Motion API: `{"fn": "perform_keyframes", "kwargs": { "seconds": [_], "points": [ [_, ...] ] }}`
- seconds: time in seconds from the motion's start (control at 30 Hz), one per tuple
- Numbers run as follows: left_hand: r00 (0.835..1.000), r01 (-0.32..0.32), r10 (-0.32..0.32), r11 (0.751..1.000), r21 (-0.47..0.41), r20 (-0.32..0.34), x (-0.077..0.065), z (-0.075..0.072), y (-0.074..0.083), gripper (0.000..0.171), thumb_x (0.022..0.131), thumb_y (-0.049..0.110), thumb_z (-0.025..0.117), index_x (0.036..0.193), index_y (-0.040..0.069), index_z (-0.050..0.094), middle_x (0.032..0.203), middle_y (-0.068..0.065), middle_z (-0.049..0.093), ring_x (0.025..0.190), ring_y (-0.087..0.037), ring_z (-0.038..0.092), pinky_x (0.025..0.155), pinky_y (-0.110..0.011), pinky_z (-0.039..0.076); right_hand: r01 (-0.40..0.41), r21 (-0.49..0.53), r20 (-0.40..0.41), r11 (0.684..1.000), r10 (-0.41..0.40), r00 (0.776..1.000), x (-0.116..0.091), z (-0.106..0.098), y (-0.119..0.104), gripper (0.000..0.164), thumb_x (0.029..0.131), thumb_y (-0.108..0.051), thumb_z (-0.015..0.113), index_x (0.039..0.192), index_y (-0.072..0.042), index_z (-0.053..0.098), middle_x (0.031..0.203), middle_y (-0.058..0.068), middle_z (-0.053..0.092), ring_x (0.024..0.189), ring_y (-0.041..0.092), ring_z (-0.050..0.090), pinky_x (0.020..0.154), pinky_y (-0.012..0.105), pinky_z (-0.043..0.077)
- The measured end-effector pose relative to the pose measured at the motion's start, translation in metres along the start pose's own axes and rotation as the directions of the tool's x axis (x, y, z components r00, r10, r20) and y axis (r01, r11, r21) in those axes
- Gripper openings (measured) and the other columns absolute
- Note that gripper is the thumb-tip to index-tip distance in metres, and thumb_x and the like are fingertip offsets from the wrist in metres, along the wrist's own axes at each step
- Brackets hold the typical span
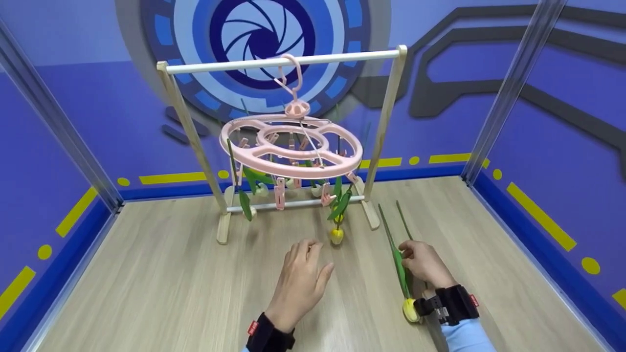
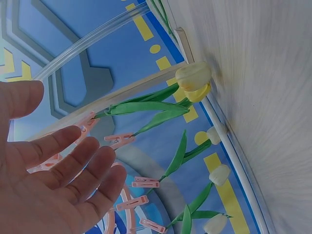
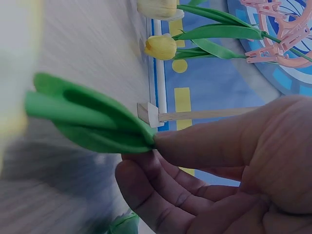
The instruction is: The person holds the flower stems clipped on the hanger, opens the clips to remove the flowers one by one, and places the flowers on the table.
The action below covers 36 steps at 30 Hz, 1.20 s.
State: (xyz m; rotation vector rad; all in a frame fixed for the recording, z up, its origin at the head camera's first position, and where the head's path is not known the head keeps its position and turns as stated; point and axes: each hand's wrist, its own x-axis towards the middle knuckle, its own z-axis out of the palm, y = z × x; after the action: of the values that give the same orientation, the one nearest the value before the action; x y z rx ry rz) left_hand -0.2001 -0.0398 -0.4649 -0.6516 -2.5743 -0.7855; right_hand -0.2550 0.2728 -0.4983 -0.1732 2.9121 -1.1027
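My right hand [image 1: 425, 261] pinches the green stem of a yellow tulip [image 1: 411, 311] between thumb and fingertips. In the right wrist view its leaf [image 3: 97, 117] shows sharply, while the bloom is a pale blur at the left edge. A second stem [image 1: 403, 217] runs beside it, partly hidden by that hand. My left hand [image 1: 301, 276] is held with nothing in it, fingers loosely extended, in front of a pink clip hanger [image 1: 293, 171]. Tulips hang bloom-down from the hanger's clips, among them a yellow tulip [image 1: 337, 236] and a white tulip [image 2: 220, 174].
The hanger hooks over the white top bar [image 1: 342, 59] of a wooden stand whose feet [image 1: 223, 230] rest on the wood-grain table [image 1: 161, 278]. Unused pink clips [image 1: 279, 193] dangle from the ring. Blue printed walls [image 1: 562, 161] enclose the table at the back and sides.
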Motion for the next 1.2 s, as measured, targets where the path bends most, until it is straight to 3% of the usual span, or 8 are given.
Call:
{"fn": "perform_keyframes", "kwargs": {
  "seconds": [0.27, 0.53, 0.87, 1.03, 1.2],
  "points": [
    [1.000, -0.010, 0.010, 1.000, 0.022, -0.029, -0.003, 0.000, 0.001, 0.036, 0.103, 0.027, 0.065, 0.129, 0.002, 0.063, 0.125, -0.013, 0.060, 0.116, -0.029, 0.058, 0.096, -0.047, 0.049, -0.002, 0.019, 0.034, 1.000, 0.001, 0.999, -0.005, -0.006, -0.001, 0.032, 0.094, 0.006, 0.064, 0.125, 0.011, 0.064, 0.111, 0.021, 0.068, 0.102, 0.038, 0.066, 0.078, 0.045, 0.057],
    [0.999, -0.009, 0.010, 1.000, 0.025, -0.039, -0.004, -0.002, 0.001, 0.035, 0.102, 0.025, 0.068, 0.128, 0.001, 0.063, 0.124, -0.013, 0.060, 0.115, -0.029, 0.059, 0.097, -0.048, 0.049, 0.074, 0.004, -0.014, 0.997, -0.074, 0.997, -0.017, -0.023, -0.010, 0.030, 0.094, 0.005, 0.065, 0.123, 0.010, 0.065, 0.113, 0.024, 0.069, 0.103, 0.041, 0.067, 0.080, 0.046, 0.058],
    [0.998, -0.013, 0.014, 1.000, 0.025, -0.059, -0.004, -0.006, 0.001, 0.034, 0.103, 0.025, 0.066, 0.127, 0.002, 0.063, 0.124, -0.015, 0.060, 0.114, -0.029, 0.059, 0.096, -0.048, 0.049, 0.119, 0.002, -0.023, 0.993, -0.118, 0.993, -0.031, -0.037, -0.034, 0.026, 0.097, 0.000, 0.066, 0.122, 0.003, 0.068, 0.115, 0.019, 0.068, 0.100, 0.033, 0.068, 0.078, 0.042, 0.057],
    [0.998, -0.011, 0.012, 1.000, 0.019, -0.065, -0.004, -0.007, 0.002, 0.035, 0.102, 0.025, 0.067, 0.127, 0.002, 0.063, 0.124, -0.015, 0.060, 0.114, -0.030, 0.059, 0.097, -0.048, 0.049, 0.190, -0.024, 0.087, 0.981, -0.188, 0.978, -0.032, -0.023, -0.039, 0.021, 0.096, -0.003, 0.068, 0.115, 0.002, 0.072, 0.111, 0.018, 0.069, 0.092, 0.027, 0.067, 0.076, 0.041, 0.057],
    [0.997, -0.009, 0.012, 0.999, 0.036, -0.079, -0.007, -0.008, 0.002, 0.035, 0.102, 0.026, 0.068, 0.127, 0.001, 0.063, 0.124, -0.014, 0.061, 0.112, -0.029, 0.059, 0.097, -0.048, 0.049, 0.243, -0.075, 0.266, 0.967, -0.216, 0.939, -0.034, -0.001, -0.040, 0.023, 0.094, -0.014, 0.071, 0.112, 0.001, 0.075, 0.103, 0.014, 0.068, 0.090, 0.024, 0.062, 0.075, 0.042, 0.054]
  ]
}}
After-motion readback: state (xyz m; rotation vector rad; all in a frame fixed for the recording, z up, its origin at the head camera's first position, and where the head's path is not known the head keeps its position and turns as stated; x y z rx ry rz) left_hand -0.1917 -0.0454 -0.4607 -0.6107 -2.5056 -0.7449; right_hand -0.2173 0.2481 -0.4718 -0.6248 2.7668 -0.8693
